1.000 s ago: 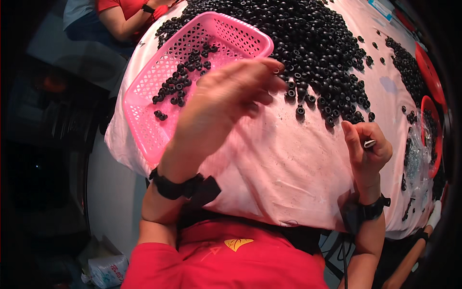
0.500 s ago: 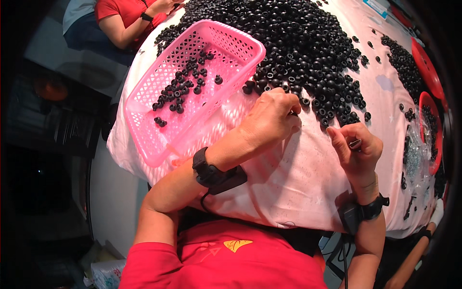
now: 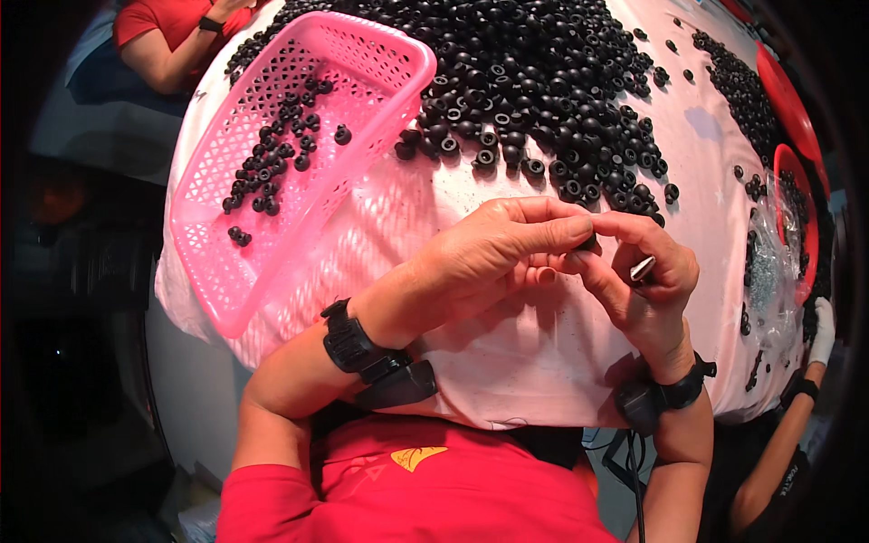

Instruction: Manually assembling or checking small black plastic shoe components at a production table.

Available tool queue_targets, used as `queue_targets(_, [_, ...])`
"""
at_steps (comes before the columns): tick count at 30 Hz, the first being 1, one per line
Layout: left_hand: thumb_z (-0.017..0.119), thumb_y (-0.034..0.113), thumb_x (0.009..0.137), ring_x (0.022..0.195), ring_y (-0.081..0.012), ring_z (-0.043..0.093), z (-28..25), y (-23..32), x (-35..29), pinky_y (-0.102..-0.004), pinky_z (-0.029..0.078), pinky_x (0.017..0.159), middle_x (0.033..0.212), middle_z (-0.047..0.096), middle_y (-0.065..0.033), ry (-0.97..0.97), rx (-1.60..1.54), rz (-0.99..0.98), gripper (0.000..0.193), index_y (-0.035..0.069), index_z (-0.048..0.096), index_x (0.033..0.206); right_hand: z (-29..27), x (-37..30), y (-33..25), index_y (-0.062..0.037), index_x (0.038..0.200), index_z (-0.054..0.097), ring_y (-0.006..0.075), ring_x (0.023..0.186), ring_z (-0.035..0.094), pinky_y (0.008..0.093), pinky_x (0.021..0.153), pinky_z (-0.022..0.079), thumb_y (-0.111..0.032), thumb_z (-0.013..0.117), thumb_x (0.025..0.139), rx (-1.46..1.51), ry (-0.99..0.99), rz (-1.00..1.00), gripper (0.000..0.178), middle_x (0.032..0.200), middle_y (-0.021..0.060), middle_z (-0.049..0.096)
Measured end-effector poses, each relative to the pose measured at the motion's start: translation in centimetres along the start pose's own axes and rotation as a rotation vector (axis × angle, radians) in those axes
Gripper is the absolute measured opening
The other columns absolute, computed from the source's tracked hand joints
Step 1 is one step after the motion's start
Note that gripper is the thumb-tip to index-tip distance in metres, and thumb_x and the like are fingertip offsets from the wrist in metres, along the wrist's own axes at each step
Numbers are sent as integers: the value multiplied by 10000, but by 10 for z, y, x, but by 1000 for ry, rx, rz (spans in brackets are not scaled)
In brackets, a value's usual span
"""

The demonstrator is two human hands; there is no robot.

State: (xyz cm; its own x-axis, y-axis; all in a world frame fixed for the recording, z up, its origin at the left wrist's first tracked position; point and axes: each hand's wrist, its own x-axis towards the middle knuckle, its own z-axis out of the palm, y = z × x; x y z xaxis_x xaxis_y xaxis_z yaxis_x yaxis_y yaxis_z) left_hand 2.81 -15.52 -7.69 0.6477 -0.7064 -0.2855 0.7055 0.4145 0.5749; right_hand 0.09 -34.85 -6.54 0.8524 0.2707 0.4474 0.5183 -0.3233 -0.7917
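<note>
Basket of pink perforated plastic (image 3: 326, 181) contains some small black round pieces (image 3: 265, 167). At its right, nearer the body, the left hand (image 3: 484, 249) and the right hand (image 3: 654, 264) meet, fingertips narrowly pinching one small dark piece (image 3: 589, 242) (mostly hidden). The right hand's curled fingers hold also a thin silvery object (image 3: 642, 269). Right of the basket spreads a large black heap (image 3: 543, 81).

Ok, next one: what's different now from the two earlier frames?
The left hand, first over the pink basket's right edge, then at the black pile, has come back toward the person and meets the right hand; a small dark piece is pinched between them. The view has shifted too. Unchanged: the right hand's slim metal tool, black pieces in the basket.
</note>
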Motion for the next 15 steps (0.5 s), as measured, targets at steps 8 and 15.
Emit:
queue_targets(8, [575, 211, 934, 806, -102, 621, 0, -3, -7, -253, 511, 703, 947, 650, -51, -47, -124, -49, 277, 10, 581, 1125, -1, 0, -2, -38, 1047, 670, 9, 511, 486, 163, 457, 364, 30, 762, 711, -26, -12, 38, 355, 803, 22, 668])
queue_targets(15, [586, 207, 927, 794, -70, 592, 0, -4, -8, -209, 486, 660, 937, 652, -40, 0, -115, -44, 305, 8, 581, 1158, 1, 3, -1, -68, 1011, 681, 59, 492, 539, 198, 414, 387, 16, 766, 708, -134, 34, -123, 326, 775, 38, 678])
